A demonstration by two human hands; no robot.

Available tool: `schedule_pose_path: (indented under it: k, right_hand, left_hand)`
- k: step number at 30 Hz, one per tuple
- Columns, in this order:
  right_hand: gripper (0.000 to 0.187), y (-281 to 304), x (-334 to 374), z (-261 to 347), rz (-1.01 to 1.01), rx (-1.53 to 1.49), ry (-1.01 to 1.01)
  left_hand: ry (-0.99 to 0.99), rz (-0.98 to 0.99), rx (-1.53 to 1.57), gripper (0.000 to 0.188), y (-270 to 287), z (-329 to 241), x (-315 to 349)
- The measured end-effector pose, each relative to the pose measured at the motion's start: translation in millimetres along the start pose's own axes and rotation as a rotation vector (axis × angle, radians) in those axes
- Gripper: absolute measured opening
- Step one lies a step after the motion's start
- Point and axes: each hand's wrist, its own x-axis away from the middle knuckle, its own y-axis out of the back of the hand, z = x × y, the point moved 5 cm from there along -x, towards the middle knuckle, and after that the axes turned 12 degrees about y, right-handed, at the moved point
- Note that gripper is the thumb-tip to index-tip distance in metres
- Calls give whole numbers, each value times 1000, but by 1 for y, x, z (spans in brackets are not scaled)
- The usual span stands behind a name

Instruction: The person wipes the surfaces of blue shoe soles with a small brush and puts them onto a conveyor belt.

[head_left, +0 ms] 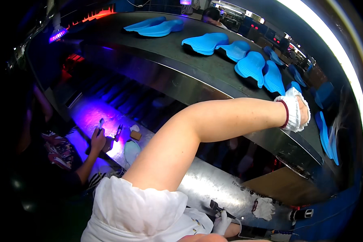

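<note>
Dim shop, violet lamp (57,34) glow.

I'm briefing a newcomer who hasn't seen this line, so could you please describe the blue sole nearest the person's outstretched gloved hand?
Start at the long dark conveyor belt curving across the top. Follow it right to the white-gloved hand reaching over it. Just above that hand lies a pair of blue soles; the right-hand sole is the one, narrower and closer to the glove than its broader partner.

The head camera looks down and forward from close above the belt (157,48). Fisheye bends its edges.
</note>
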Motion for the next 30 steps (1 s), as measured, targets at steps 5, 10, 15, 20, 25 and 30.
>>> schedule_pose_path:
  k: [5,10,15,20,25,30]
  right_hand:
    - [27,9,1,-11,7,-47,6]
    - [26,10,3,-12,12,-16,18]
    - [26,11,5,-7,16,-42,26]
    - [24,3,5,-9,-27,-51,16]
    - [25,52,-24,-55,19,-98,20]
    - [26,45,-16,-53,79,-147,41]
  left_hand:
    - [-6,305,2,22,18,2,3]
    - [-53,92,75,20,-2,2,4]
    - [-28,69,99,15,8,-1,5]
    - [8,231,112,24,15,9,13]
    - [18,-185,160,74,35,8,14]
    - [110,-491,294,74,50,25,26]
